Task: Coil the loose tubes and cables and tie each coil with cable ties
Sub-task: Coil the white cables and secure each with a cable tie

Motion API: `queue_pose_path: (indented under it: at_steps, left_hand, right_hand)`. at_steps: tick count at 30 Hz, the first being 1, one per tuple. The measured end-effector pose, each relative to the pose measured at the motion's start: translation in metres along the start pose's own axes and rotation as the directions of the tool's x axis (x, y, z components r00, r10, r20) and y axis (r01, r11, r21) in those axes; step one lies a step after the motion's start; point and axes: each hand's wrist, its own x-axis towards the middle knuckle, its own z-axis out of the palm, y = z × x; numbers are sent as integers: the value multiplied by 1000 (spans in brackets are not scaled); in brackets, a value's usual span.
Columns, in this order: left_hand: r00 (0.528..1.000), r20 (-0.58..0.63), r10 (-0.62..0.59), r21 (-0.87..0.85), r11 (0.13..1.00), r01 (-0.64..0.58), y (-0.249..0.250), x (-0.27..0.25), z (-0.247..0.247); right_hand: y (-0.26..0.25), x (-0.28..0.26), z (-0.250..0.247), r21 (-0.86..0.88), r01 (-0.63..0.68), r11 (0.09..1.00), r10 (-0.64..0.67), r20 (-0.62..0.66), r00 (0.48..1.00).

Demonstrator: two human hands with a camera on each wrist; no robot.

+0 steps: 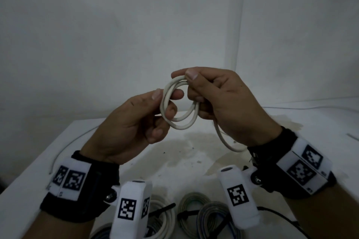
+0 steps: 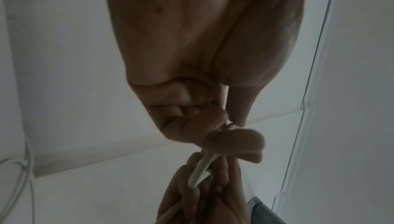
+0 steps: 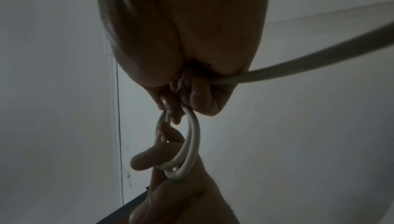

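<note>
Cable (image 1: 179,103) here is an off-white round one, wound into about two small loops and held up in the air above the white table (image 1: 29,172), between both hands. The left hand (image 1: 136,120) has its thumb and fingers curled round the left side of the coil, with a fingertip poking through the middle. The right hand (image 1: 219,99) pinches the top of the loops between thumb and forefinger, other fingers tucked around the right side, and the loose tail (image 1: 223,137) drops from under that palm toward the right wrist.

From how it holds its curve, I'd guess it's light and fairly springy: stiff enough to keep a round loop, so it will probably try to pop open if either grip relaxes. The jacket looks smooth, maybe a bit slick, so a flat pinch across all the strands at once seems safer than holding one strand. Best place to hold is where the loops stack together, at the top or the left side, while the tail feeds in through the right hand. The left wrist view is dark and mostly palm, so I can't tell exactly how many strands sit under those fingers.

Down at the near edge are several already tied coils (image 1: 204,215) with black cable ties (image 1: 186,214) on them, and a thin wire (image 1: 64,147) lies on the table off to the left.
</note>
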Motion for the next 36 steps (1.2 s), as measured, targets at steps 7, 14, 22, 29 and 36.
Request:
queue_pose_path:
  at_steps: [7, 14, 22, 29, 36]
  left_hand:
    - [994, -88, 68, -10, 998, -70, -3, 2, 9]
    - [987, -142, 77, 19, 997, -75, -1, 4, 11]
    - [996, -78, 48, 362, 932, -17, 17, -3, 6]
    - [984, -116, 134, 31, 991, -132, 10, 2, 9]
    - [994, -99, 51, 329, 944, -16, 18, -5, -6]
  right_hand:
    - [3, 1, 1, -8, -13, 1000, 13, 10, 1000]
    - [2, 1, -3, -91, 19, 996, -21, -18, 1000]
    - [0, 0, -4, -142, 48, 989, -45, 23, 999]
    - [0, 2, -13, 182, -119, 976, 73, 237, 969]
    - [7, 2, -8, -29, -35, 999, 41, 201, 979]
